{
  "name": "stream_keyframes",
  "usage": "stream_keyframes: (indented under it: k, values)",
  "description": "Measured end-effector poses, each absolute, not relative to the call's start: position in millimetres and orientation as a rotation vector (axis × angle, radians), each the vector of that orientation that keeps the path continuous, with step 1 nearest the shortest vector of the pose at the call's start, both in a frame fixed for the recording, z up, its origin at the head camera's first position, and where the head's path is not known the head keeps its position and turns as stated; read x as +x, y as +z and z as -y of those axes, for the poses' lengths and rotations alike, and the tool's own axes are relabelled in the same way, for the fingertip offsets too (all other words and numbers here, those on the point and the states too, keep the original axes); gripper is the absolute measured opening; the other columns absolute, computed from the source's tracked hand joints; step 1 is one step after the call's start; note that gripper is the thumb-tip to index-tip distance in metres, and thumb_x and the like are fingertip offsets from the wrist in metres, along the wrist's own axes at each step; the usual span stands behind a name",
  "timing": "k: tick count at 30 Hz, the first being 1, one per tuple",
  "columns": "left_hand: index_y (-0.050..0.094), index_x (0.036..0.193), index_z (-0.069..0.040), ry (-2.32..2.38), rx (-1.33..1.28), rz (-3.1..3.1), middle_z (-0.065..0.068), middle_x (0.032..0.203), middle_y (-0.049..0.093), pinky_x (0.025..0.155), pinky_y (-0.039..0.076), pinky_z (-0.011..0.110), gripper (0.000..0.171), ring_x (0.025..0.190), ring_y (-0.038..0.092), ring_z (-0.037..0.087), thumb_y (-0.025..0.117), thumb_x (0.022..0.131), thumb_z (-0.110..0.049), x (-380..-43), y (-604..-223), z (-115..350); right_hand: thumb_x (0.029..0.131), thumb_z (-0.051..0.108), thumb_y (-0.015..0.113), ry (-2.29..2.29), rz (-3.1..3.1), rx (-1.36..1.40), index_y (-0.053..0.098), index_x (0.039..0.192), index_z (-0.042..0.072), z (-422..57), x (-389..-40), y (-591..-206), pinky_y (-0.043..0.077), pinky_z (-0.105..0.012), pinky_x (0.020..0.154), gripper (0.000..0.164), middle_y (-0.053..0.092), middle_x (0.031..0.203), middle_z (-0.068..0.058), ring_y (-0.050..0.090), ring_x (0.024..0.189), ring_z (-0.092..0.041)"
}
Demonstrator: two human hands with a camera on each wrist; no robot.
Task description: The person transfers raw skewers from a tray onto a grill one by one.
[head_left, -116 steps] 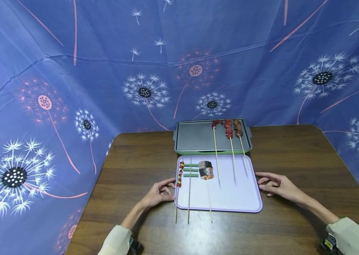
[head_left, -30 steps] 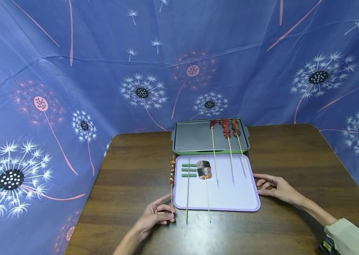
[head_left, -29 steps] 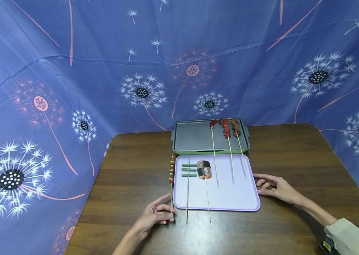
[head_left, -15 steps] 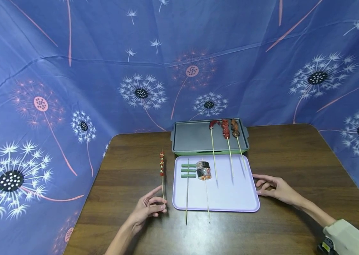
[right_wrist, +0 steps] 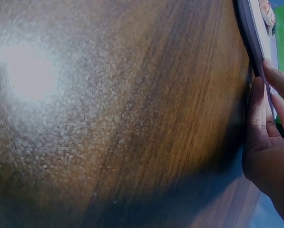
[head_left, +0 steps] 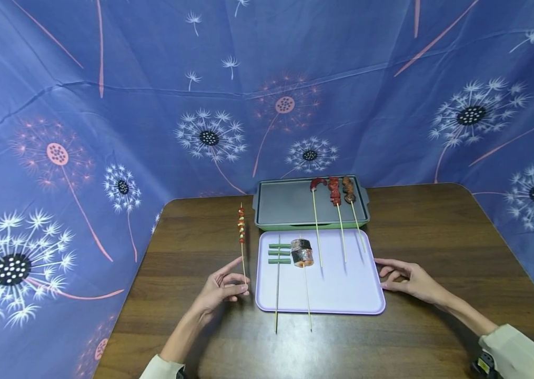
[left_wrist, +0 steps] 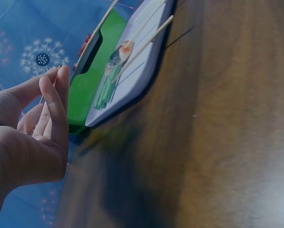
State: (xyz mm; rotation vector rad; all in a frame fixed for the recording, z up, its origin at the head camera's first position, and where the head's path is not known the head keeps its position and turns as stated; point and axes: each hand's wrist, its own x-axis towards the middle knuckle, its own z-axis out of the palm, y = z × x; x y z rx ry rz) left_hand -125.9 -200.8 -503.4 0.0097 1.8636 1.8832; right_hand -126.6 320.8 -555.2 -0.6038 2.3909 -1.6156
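1. Head: left hand point(head_left: 221, 287) pinches the red-and-green skewer point(head_left: 241, 226) by its bare stick, left of the lilac tray point(head_left: 347, 289), presumably sparing the food. Right hand point(head_left: 409, 280): thumb and forefinger spread along the tray's edge, likely steadying it. Green-stalk skewer point(head_left: 273, 253) and dark-skinned roll skewer point(head_left: 302, 252) overhang the near rim, seemingly leaving stick ends free.
2. Left wrist: fingertips pressed together; held skewer mostly hidden.
3. Right wrist: fingertips meet the tray's side.

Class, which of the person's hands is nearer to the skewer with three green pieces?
Left. The left hand is just beyond the left edge of the tray, near the green skewer; the right hand is at the opposite edge, farther away.
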Motion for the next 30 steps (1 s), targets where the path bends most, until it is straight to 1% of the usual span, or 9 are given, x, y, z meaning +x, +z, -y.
stream_keyframes:
  k: [8,14,18,23,30]
  values:
    - [0.032,0.161,-0.011,1.871,0.058,-1.883,-0.008,0.098,0.076,0.060,0.052,0.019,0.083,0.081,0.076,0.011,0.074,0.090,-0.004,-147,-497,191,0.088,-0.002,0.075,-1.630,-2.383,-0.640,0.050,0.139,-0.015,-321,-129,-557,0.052,-0.016,0.072,0.057,0.067,0.103,-0.018,0.070,0.083,-0.006]
    - [0.034,0.160,-0.009,1.873,0.056,-1.878,-0.010,0.093,0.075,0.058,0.052,0.016,0.081,0.077,0.075,0.009,0.073,0.089,0.000,-165,-493,179,0.088,-0.004,0.074,-1.643,-2.388,-0.677,0.050,0.138,-0.016,-320,-128,-559,0.052,-0.016,0.073,0.056,0.066,0.102,-0.021,0.070,0.083,-0.007]
    - [0.037,0.159,-0.011,1.861,0.045,-1.890,-0.008,0.092,0.075,0.059,0.053,0.017,0.079,0.077,0.075,0.010,0.073,0.089,0.000,-177,-489,172,0.088,-0.004,0.074,-1.651,-2.378,-0.655,0.050,0.138,-0.016,-320,-127,-557,0.054,-0.016,0.071,0.056,0.066,0.102,-0.019,0.069,0.084,-0.005]
    - [0.041,0.157,-0.014,1.836,0.017,-1.910,-0.006,0.092,0.076,0.060,0.054,0.018,0.077,0.077,0.075,0.010,0.074,0.089,0.001,-190,-489,164,0.089,-0.003,0.073,-1.670,-2.346,-0.613,0.049,0.139,-0.017,-321,-125,-557,0.057,-0.019,0.069,0.057,0.066,0.103,-0.015,0.067,0.085,-0.002]
    - [0.042,0.157,-0.012,1.820,0.011,-1.914,-0.008,0.089,0.075,0.057,0.052,0.016,0.075,0.072,0.074,0.007,0.070,0.090,0.006,-202,-488,156,0.090,-0.001,0.073,-1.659,-2.348,-0.603,0.049,0.140,-0.015,-320,-125,-557,0.057,-0.018,0.070,0.057,0.066,0.105,-0.014,0.066,0.086,-0.001]
